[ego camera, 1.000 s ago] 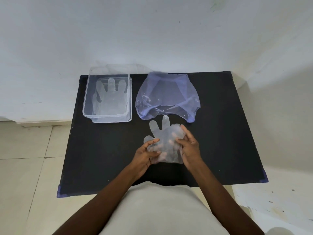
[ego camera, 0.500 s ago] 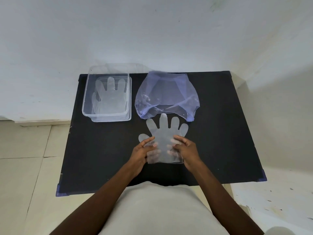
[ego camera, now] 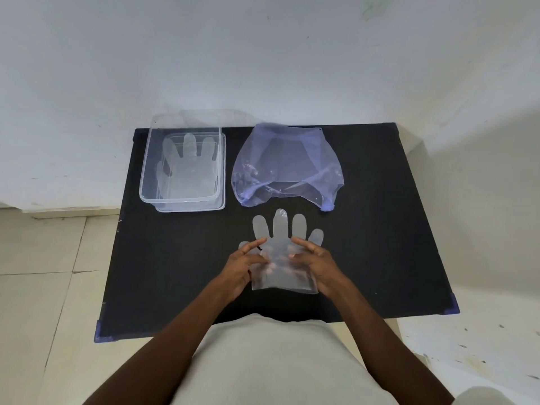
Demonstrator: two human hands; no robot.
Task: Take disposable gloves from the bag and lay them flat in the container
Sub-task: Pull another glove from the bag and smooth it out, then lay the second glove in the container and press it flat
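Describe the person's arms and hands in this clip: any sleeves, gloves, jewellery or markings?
Both forearms are bare right down to the bottom edge of the view, with no sleeves showing. The left hand and right hand are bare too: no gloves worn, no rings, watch or wristbands visible, and no markings. A light beige garment covers the torso.

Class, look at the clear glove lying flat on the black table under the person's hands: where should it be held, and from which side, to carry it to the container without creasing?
Probably the cuff end of the glove, pinched at its two near corners from the person's side. That edge is straight and wide, both the left hand and right hand already rest there, and the thin finger shapes point away, so they should trail flat toward the container.
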